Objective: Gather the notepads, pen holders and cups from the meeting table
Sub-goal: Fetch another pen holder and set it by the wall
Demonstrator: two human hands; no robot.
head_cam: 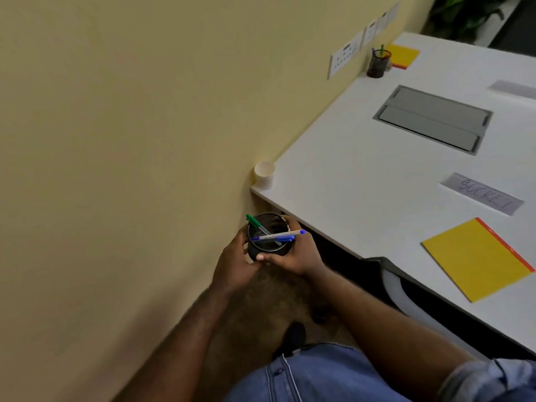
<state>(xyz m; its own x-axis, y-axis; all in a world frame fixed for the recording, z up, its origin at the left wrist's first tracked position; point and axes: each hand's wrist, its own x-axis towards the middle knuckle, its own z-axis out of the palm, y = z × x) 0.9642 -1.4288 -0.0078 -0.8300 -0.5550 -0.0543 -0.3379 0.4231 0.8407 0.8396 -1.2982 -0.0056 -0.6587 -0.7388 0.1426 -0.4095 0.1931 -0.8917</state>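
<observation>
Left hand (235,256) and right hand (293,250) both clamped round a black mesh pen holder (268,242), lower centre of frame, off the bench (362,175). Light, rigid; loose pens (278,235) lie across the rim and may tip out, so keep it upright, grip the wall. Paper cup (264,174) at bench corner: crushable, take low. Yellow notepad (475,258) lower right: flat, lift by an edge.

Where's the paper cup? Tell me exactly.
In the head view the paper cup stands on the white table's near left corner, against the yellow wall, just above the black mesh pen holder held in both hands.
</observation>
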